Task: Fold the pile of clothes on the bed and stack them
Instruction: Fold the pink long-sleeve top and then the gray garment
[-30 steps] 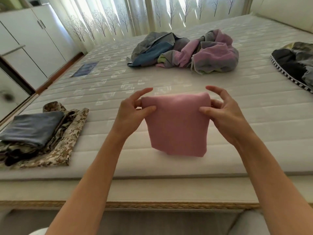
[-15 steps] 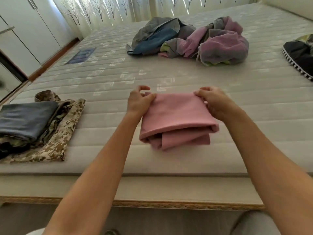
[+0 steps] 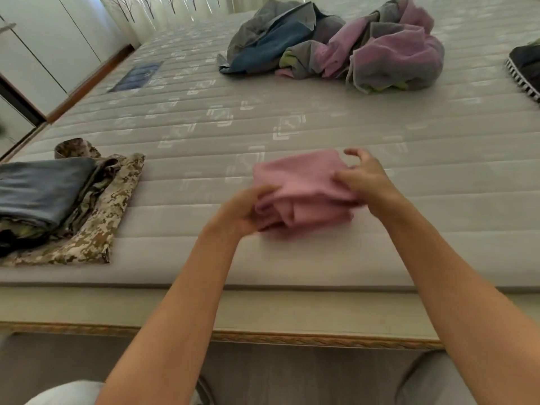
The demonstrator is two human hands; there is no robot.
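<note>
Both hands (image 3: 304, 200) on folded pink cloth (image 3: 301, 182)

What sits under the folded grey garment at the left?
The grey garment lies on folded camouflage clothing, which rests on the mattress. Whether more lies between them is covered.

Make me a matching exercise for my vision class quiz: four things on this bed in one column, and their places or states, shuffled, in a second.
Things:
1. pink garment
2. grey folded garment
3. unfolded pile
4. blue label

Places or states:
A. crumpled, far middle of the mattress
B. flat on the mattress, far left
C. gripped by left hand and right hand
D. atop the camouflage garment

Pairs: 1-C, 2-D, 3-A, 4-B
</note>
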